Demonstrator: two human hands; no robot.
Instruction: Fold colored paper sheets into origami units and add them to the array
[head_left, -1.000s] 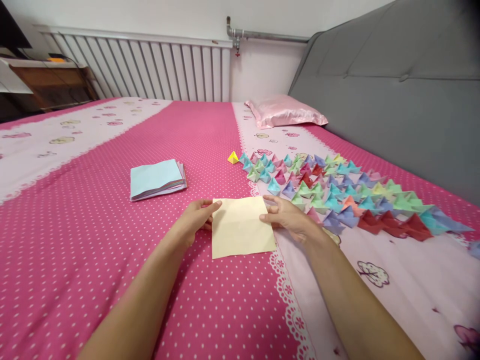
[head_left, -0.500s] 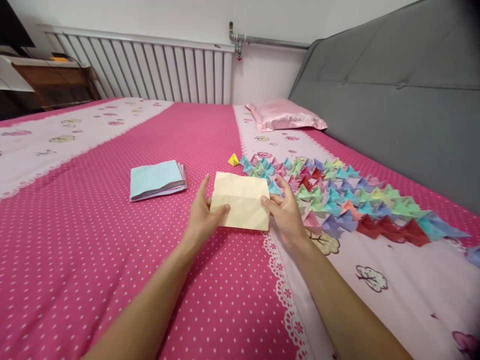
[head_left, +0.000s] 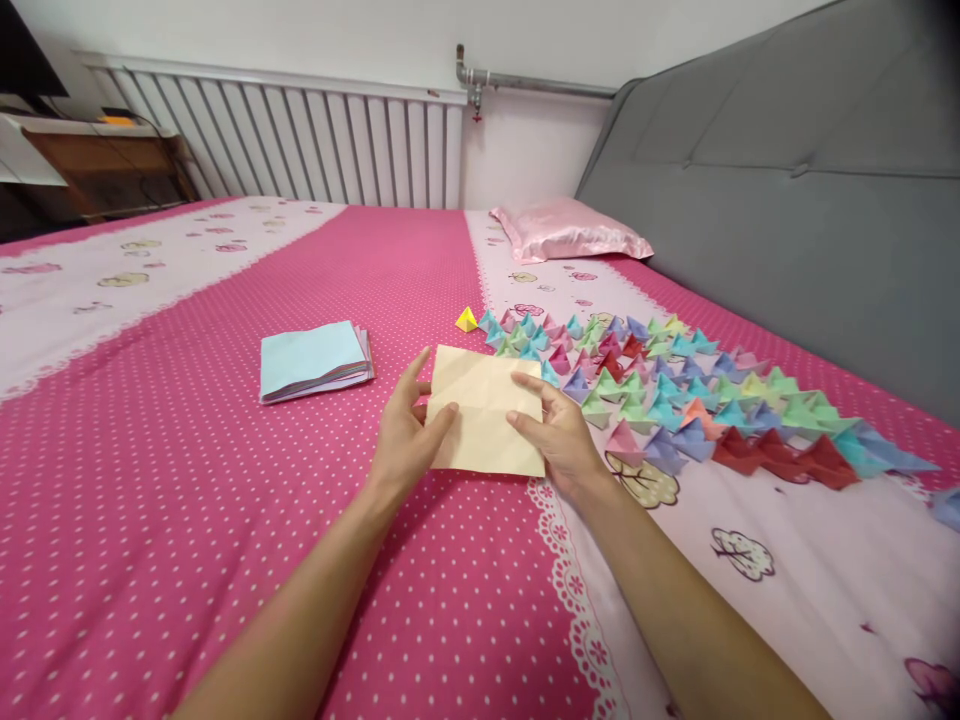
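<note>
Now I see the left hand (head_left: 403, 435) and right hand (head_left: 566, 440), each grip closed on one cream paper sheet (head_left: 480, 425) over the bed (head_left: 450, 600).

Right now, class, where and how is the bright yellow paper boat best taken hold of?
Probably pinch the yellow paper boat by its raised peak, coming from above and its left: the peak narrows upward, and a blue paper boat sits close on its right.

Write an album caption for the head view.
Left hand and right hand hold cream paper beside colourful paper boats on pink bedding.
</note>
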